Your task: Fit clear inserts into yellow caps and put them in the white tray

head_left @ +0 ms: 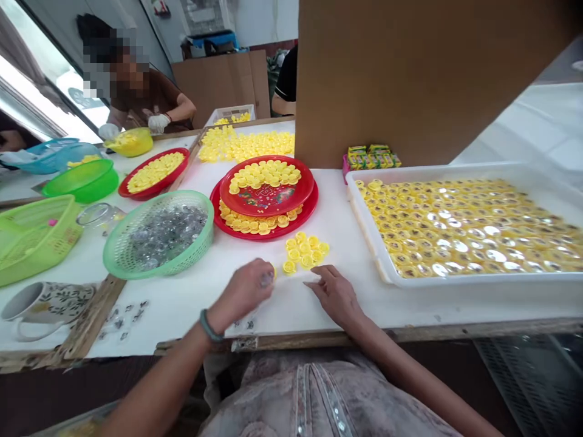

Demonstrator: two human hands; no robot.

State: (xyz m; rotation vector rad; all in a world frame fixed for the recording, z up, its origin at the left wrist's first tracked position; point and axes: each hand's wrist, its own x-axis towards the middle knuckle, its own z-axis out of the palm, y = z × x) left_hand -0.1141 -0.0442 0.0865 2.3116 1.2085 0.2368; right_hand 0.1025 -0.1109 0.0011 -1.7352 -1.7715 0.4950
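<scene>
My left hand (248, 285) is closed over the table, with a small clear plastic piece (266, 278) at its fingers and the edge of a yellow piece (274, 271) showing beside them. My right hand (336, 295) rests to the right, thumb and forefinger apart, with nothing seen between them. Just beyond its fingertips lies a loose group of small round yellow cups (304, 250). Behind them, two stacked red plates (266, 208) hold more yellow cups. A mint-green basket (119, 252) at the left holds many clear pieces (168, 233).
A white tray (371, 233) of filled yellow pieces stands at the right, near a tall cardboard panel (387, 79). Small dark-printed bits (125, 318) and a floral mug (68, 303) lie at the left. Across the table sits a gloved person (157, 97) by a yellow bowl (141, 142).
</scene>
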